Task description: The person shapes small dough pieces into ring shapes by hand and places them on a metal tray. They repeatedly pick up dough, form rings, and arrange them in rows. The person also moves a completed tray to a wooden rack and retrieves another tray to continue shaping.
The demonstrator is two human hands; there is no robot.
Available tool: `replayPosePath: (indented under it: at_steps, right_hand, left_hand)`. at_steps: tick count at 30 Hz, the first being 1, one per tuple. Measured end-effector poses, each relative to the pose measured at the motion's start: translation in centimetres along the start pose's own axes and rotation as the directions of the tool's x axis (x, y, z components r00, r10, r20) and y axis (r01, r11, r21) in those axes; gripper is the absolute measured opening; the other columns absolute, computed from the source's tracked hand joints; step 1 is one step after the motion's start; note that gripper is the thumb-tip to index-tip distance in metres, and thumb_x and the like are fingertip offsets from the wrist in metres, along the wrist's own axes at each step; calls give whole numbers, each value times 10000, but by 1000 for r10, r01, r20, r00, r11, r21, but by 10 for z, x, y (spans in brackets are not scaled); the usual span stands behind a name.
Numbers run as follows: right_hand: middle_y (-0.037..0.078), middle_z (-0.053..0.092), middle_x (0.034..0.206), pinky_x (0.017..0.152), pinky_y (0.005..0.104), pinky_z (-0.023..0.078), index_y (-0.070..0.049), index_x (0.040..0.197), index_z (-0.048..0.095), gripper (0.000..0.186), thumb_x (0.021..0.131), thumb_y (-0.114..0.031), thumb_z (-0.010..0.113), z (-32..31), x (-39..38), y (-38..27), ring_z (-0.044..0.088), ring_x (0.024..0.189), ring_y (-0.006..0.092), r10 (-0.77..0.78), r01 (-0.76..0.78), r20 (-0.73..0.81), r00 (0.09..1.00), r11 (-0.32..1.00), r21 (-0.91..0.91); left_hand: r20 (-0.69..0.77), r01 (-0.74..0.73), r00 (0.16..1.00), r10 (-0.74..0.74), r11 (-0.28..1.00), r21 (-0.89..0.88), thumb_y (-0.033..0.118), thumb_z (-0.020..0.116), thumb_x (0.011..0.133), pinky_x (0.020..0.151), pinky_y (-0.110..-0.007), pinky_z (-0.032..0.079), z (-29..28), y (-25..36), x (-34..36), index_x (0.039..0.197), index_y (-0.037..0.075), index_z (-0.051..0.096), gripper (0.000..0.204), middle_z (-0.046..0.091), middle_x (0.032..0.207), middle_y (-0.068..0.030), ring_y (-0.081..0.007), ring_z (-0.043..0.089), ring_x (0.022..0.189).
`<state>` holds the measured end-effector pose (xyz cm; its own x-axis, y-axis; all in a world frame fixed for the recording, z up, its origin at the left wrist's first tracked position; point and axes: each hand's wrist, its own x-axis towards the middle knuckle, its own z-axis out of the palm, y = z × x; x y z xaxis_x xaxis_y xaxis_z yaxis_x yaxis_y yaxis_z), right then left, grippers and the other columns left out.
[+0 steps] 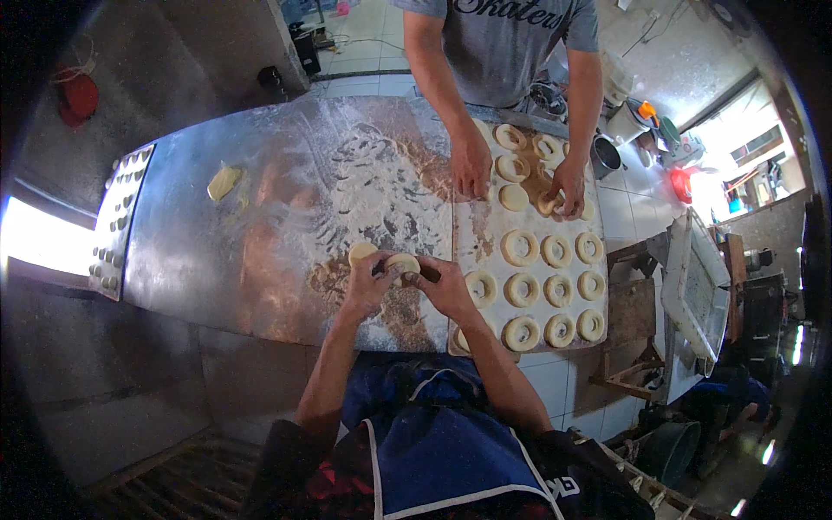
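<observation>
A pale ring of dough (402, 261) is held over the floured table between my two hands. My left hand (367, 282) is closed on its left side, and my right hand (442, 285) grips its right side with bent fingers. Just past my left fingers shows another pale dough piece (361, 251); whether that hand touches it I cannot tell. To the right of my right hand, rows of dough rings (521, 290) lie on a floured board (485, 251). A dough disc without a visible hole (513, 198) sits farther back among them.
Across the table a co-worker in a grey shirt (511, 61) reaches over the board; one hand (568, 186) touches dough there. Loose flour (381, 191) covers the table's middle. A flat dough lump (224, 183) lies left, beyond which a tray of small pieces (130, 195) stands.
</observation>
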<state>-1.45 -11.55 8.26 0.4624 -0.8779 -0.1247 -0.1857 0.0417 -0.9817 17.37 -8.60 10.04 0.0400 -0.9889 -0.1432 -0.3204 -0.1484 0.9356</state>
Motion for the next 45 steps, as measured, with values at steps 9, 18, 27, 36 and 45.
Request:
replayPosePath:
  at_steps: [9, 18, 27, 36, 45]
  right_hand:
    - [133, 687, 905, 718, 317, 551, 2, 1112, 577, 372, 765, 1, 711, 52, 9, -13, 673, 811, 185, -73, 103, -330, 941, 992, 74]
    - [136, 667, 918, 696, 329, 537, -34, 1280, 431, 513, 806, 15, 622, 64, 7, -32, 649, 802, 180, -102, 98, -223, 969, 995, -28]
    - [79, 622, 768, 643, 262, 481, -14, 1090, 592, 429, 978, -398, 436, 45, 7, -38, 564, 670, 121, 264, -239, -200, 944, 961, 138]
    - [83, 612, 667, 553, 336, 439, 0, 846, 665, 544, 979, -476, 439, 25, 1, 11, 550, 591, 157, -57, -60, -498, 866, 974, -216]
    - [163, 612, 593, 535, 388, 424, 63, 723, 648, 546, 961, -402, 489, -16, -17, -37, 547, 544, 182, 157, -301, -396, 904, 894, -333]
  left_hand:
    - [-28, 41, 998, -61, 881, -471, 143, 645, 917, 818, -291, 505, -10, -12, -18, 1158, -37, 634, 302, 676, 1011, -82, -125, 610, 907]
    - [55, 116, 993, -104, 784, -610, 104, 589, 949, 804, -288, 525, -22, -30, -19, 1178, -20, 597, 260, 652, 1049, -97, -150, 639, 906]
    - [108, 1, 981, 161, 553, -833, 107, 583, 904, 800, -327, 527, -3, -31, -12, 1123, 53, 466, 254, 558, 976, -53, -158, 604, 917]
    - [-226, -438, 862, 454, 891, 119, 225, 449, 972, 574, -392, 487, 58, -20, 10, 1010, 30, 505, 207, 547, 990, -102, -211, 591, 754]
    - [-416, -374, 830, 373, 924, 82, 361, 483, 981, 713, -400, 469, 116, -29, 25, 1000, 61, 553, 309, 613, 921, -109, -223, 590, 792]
